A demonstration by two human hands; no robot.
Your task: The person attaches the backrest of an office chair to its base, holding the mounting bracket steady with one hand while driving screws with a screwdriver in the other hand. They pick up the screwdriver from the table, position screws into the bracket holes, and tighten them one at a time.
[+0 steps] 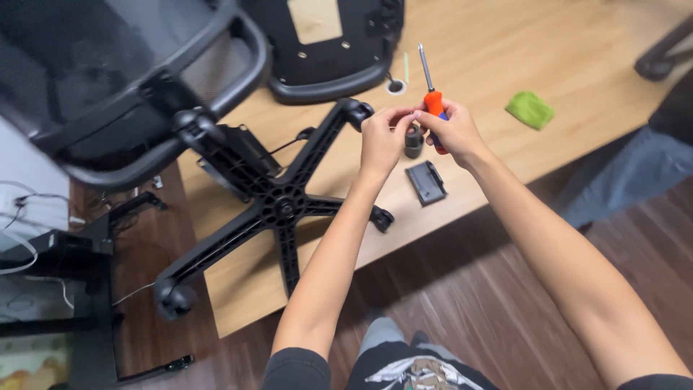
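my right hand (453, 131) grips an orange-and-blue screwdriver (432, 92), shaft pointing up. my left hand (382, 137) pinches a small part at the fingertips, too small to identify, just above a dark caster wheel (413, 140). nearby on the wooden board (505, 50): black bracket (425, 182), five-star chair base (278, 206).

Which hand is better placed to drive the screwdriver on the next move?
Right, probably. The right hand already grips the orange-handled screwdriver, shaft pointing up. The left hand pinches a small part beside it, above the dark cylinder.
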